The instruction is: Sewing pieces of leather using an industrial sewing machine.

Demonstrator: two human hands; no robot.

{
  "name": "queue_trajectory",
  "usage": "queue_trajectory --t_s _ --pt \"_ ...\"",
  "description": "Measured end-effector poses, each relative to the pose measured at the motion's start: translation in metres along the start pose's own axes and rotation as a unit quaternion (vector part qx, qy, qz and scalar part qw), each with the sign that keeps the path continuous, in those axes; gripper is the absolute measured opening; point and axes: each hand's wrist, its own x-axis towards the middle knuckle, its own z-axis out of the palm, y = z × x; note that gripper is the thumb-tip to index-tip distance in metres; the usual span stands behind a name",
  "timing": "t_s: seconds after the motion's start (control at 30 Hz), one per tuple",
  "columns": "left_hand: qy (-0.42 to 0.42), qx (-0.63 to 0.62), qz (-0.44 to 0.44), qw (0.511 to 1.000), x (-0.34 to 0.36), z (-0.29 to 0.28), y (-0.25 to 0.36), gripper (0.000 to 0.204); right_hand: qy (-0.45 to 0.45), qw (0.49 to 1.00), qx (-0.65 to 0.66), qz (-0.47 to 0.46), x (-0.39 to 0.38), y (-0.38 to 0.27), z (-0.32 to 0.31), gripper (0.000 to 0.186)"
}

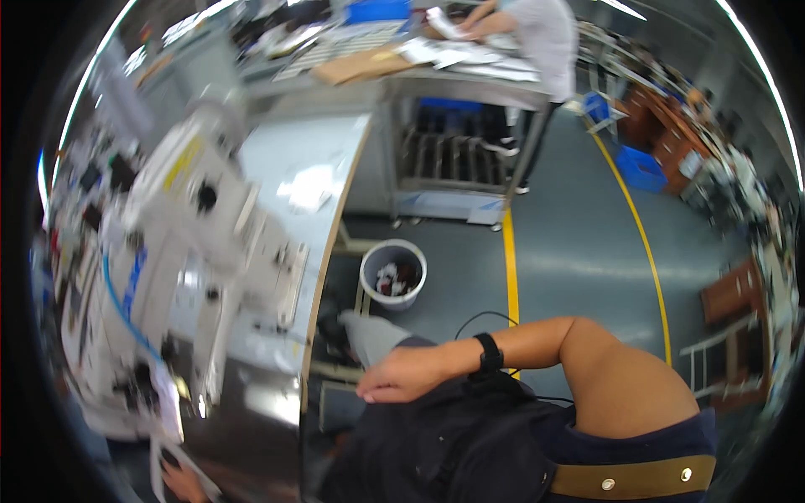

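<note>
Your brown strap (pixel 579 480) lies at four o'clock; your right hand (pixel 407 374), fingers bunched, pinch unclear, is at six, a bin (pixel 373 277) beyond. At seven, a white frame (pixel 156 469) overlaps your left hand (pixel 183 484), grip impossible to tell; the sewing machine (pixel 159 210) blocks nine

White sewing machine (pixel 159 226) on pale-topped worktable (pixel 281 147)

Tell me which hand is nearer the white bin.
Right. The right hand is below the bin in view; the left hand is farther off, lower left, near the sewing machine.
</note>
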Motion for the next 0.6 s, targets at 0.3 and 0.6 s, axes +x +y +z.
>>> queue_trajectory --t_s 0.3,0.6 --pt "-0.095 -0.245 0.114 0.958 0.001 -0.16 0.112 0.046 0.097 0.899 0.013 -0.426 0.061 -0.129 -0.01 0.022" --pt "-0.236 -0.514 -0.061 0.822 -0.14 -0.255 0.203 0.058 -0.113 0.856 0.092 -0.496 0.078 -0.152 -0.012 0.018"
